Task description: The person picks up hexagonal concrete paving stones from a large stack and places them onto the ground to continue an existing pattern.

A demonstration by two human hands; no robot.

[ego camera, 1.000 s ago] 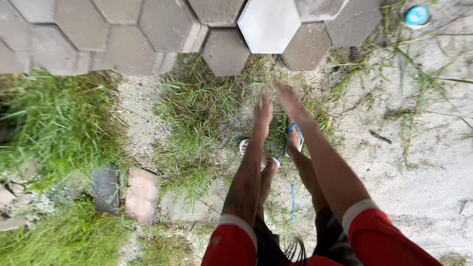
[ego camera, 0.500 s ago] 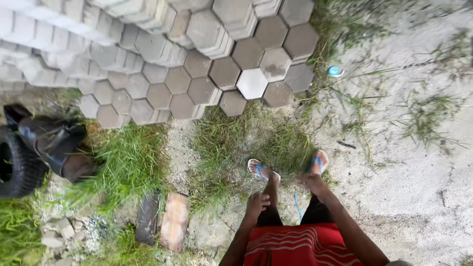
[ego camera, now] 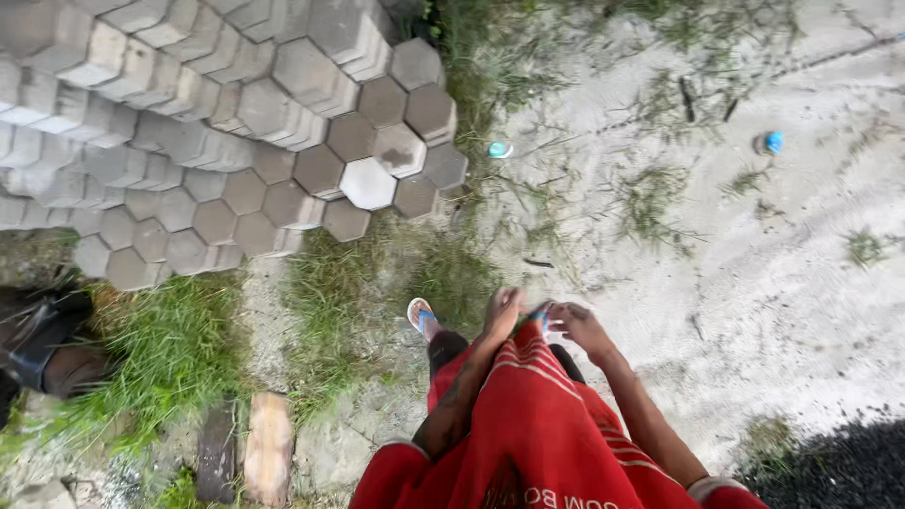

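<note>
The red striped shirt [ego camera: 528,405] hung at the person's front. The left hand [ego camera: 501,312] rested at its hem, grip unclear, while the right hand [ego camera: 579,326] hovered just beside, fingers released and empty. Grey hexagonal concrete paving blocks [ego camera: 368,181] lay well ahead; seemingly between grips, reaching them would need stepping closer.

Stack of grey hexagonal paving blocks [ego camera: 217,123] fills upper left, several layers, stepped edge toward centre. One paler hex block [ego camera: 368,183] sits near the stack's right end, lighter than its neighbours. Grass patch [ego camera: 165,353] below the stack, another strip [ego camera: 377,283] running down beside it. Two flat stones side by side at bottom: a dark one [ego camera: 217,454] and a tan one [ego camera: 270,448], touching or nearly. Dark bag or tyre-like object [ego camera: 38,344] at left edge, partly cut off, can't tell which. Sandy concrete ground [ego camera: 754,283] on right w/ sparse weeds. Small blue cap [ego camera: 499,149] near the blocks; another blue bit [ego camera: 772,141] further right. Black gravel [ego camera: 830,467] in bottom-right corner.
</note>
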